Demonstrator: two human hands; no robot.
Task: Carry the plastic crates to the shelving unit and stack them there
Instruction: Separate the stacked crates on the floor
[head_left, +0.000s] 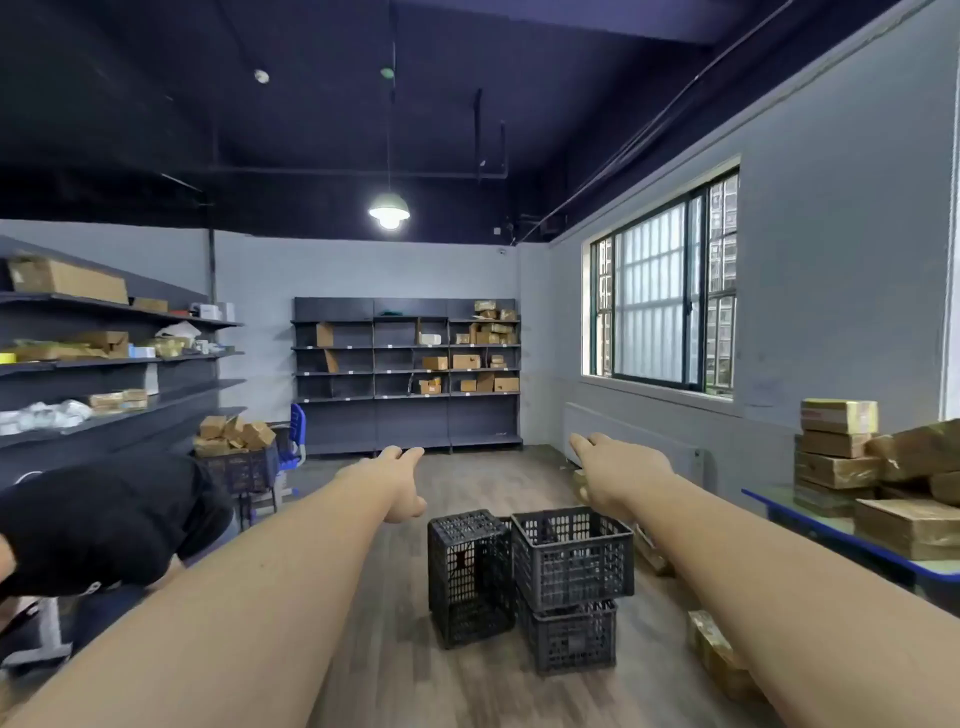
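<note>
Dark grey plastic crates stand on the wooden floor ahead of me. One crate (574, 556) sits upright on top of a second crate (571, 642). A third crate (470, 574) lies tipped on its side to their left, touching them. My left hand (402, 486) reaches forward above and left of the crates, fingers apart, holding nothing. My right hand (610, 475) stretches out above and behind the top crate, also holding nothing. A dark shelving unit (408, 410) stands against the far wall.
A person in a black shirt (109, 519) bends over at the left. Long shelves (119, 364) with boxes line the left wall. A crate of cardboard boxes (236, 457) and a blue chair (296, 431) sit beyond. At right, a blue-edged table (831, 530) holds boxes; packages (719, 654) lie on the floor.
</note>
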